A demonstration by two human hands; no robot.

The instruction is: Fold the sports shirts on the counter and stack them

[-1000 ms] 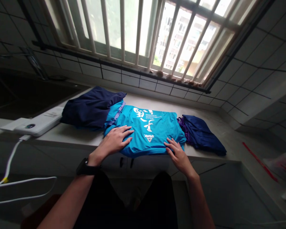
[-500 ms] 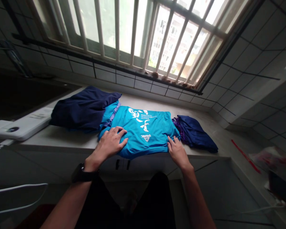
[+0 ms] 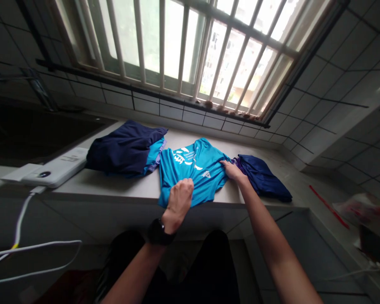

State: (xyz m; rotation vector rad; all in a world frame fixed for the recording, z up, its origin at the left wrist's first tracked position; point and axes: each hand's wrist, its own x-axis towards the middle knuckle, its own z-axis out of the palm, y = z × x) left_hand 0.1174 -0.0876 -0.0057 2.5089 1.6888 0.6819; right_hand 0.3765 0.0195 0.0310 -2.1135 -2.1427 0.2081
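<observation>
A turquoise T-shirt (image 3: 205, 158) with white print lies rumpled on the counter, its front hem at the counter's edge. My left hand (image 3: 180, 196), a dark watch on its wrist, is closed in a fist on the shirt's near edge and bunches the cloth. At the shirt's right edge my right hand (image 3: 232, 169) grips the fabric, its fingertips partly hidden. Left of the shirt sits a pile of folded clothes (image 3: 123, 147), dark navy on top with turquoise and lilac below. Close to my right hand is a folded navy garment (image 3: 262, 177) beside some purple cloth.
A white power bank (image 3: 57, 169) with a white cable (image 3: 23, 219) rests at the counter's left front. Behind it is a dark sink (image 3: 25, 135). A barred window (image 3: 190, 50) rises behind the counter (image 3: 114, 190). A red strip (image 3: 328, 207) and a plastic bag (image 3: 364, 209) lie at right.
My left hand has moved right and closed on the shirt's near edge. My right hand has shifted farther back along the right edge. The shirt, flat before, is now pulled askew and creased.
</observation>
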